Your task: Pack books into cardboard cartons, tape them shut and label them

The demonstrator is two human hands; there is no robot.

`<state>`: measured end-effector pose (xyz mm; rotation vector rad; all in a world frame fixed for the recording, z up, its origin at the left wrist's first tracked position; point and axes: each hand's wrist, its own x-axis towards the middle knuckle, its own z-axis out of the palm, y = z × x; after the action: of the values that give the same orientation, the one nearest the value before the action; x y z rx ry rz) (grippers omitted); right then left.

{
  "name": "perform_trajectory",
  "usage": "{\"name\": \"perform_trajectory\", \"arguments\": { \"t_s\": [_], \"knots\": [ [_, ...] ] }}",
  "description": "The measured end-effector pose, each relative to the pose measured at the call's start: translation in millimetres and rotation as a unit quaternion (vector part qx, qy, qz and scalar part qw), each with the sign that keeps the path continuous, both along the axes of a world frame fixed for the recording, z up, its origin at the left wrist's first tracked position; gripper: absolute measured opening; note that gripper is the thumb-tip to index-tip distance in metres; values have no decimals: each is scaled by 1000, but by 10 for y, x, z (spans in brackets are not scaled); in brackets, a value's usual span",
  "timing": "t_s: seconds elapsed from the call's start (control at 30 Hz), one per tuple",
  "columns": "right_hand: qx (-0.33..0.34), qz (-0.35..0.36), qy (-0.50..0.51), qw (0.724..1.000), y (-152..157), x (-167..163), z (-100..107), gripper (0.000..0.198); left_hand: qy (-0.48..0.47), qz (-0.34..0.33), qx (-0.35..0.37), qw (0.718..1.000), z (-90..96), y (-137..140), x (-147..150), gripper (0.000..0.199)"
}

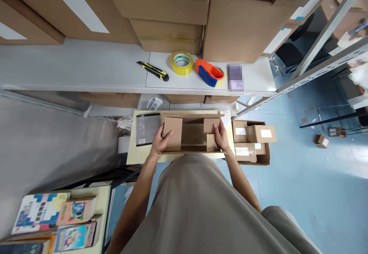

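Note:
A cardboard box (173,134) is on a pale yellow table (179,158) right in front of my body, its top open and its inside partly in view. My left hand (160,142) grips the box's left end, with the thumb lying on a brown flap. At the opposite end, my right hand (221,136) is closed round the edge, thumb over the flaps there. To the left of the box, a dark-edged clear plastic sleeve (147,125) lies on the table near my left hand.
Above, a grey shelf (115,66) carries a box cutter (153,71), a yellow tape roll (182,63), an orange-and-blue tape dispenser (209,73) and large cartons (238,27). Right of the table, an open carton (267,156) holds smaller boxes. Books (40,211) lie at lower left.

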<state>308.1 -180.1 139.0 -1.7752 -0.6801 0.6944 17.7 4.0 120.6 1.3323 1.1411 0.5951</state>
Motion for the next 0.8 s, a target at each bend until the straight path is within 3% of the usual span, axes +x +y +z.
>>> {"name": "perform_trajectory", "arguments": {
  "t_s": [0.17,0.3,0.4,0.53,0.63,0.8],
  "knots": [
    [-12,-16,26,999,-40,1,-30,108,7,15,-12,1000,-93,92,-31,104],
    [-5,-63,9,998,-419,46,191,94,18,-14,4,1000,74,151,-460,91],
    [-13,-19,30,999,-859,98,502,67,34,-97,0,995,312,179,-935,84],
    [-42,139,125,982,-1202,66,799,80,48,-275,-8,960,531,126,-1265,88],
    [-64,134,102,984,-1142,-67,817,80,48,-315,26,947,563,6,-1113,86],
    [-76,-1,-38,996,-817,-261,677,68,17,-185,112,976,515,-90,-576,56]
  ]
}}
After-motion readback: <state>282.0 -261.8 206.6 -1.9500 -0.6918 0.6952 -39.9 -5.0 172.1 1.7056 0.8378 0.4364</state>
